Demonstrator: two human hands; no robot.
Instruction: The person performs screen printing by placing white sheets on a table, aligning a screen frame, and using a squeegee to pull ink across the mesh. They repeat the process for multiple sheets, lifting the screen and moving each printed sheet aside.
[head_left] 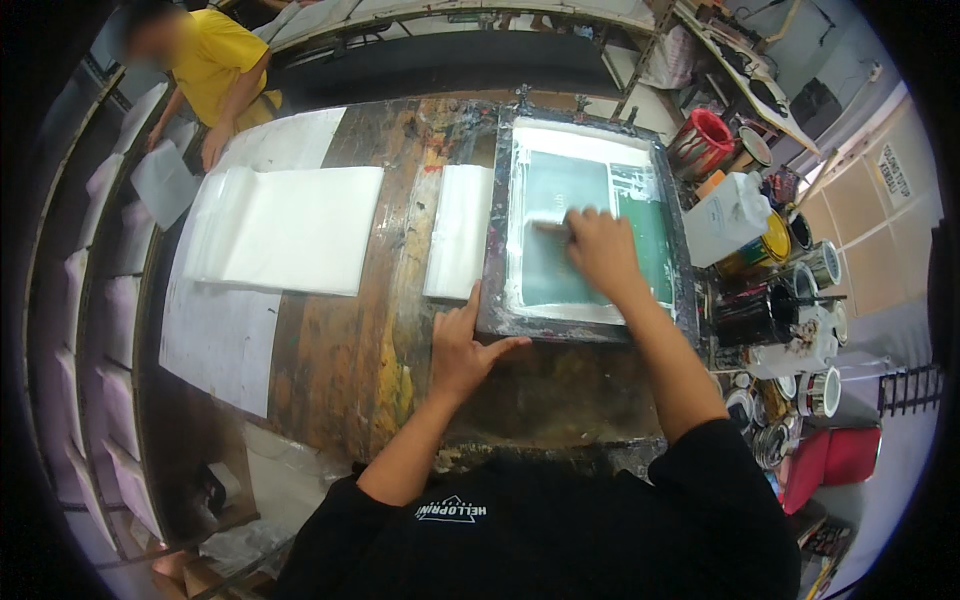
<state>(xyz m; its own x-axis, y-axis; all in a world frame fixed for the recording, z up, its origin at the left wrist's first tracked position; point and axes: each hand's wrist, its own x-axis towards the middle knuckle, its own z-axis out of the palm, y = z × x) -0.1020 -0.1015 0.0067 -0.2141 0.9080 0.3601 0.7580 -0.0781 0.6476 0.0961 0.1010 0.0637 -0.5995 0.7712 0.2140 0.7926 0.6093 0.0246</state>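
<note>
A dark-edged screen printing frame lies on the worktable, its mesh green and pale grey with white borders. My right hand is over the mesh, knuckles up, with a finger reaching left onto the pale part. Its fingertips are smeared by motion, so whether it holds anything is unclear. My left hand rests against the frame's near left corner, index finger stretched along the side and thumb along the front edge. Beside the frame's left edge lies a narrow white stack, partly hidden under it. Further left is a wide stack of white sheets.
The wooden worktable is paint-stained. Ink cans, including a red bucket, and a white plastic jug crowd the right side. A person in a yellow shirt stands far left near racks of pale sheets, one hand near the table.
</note>
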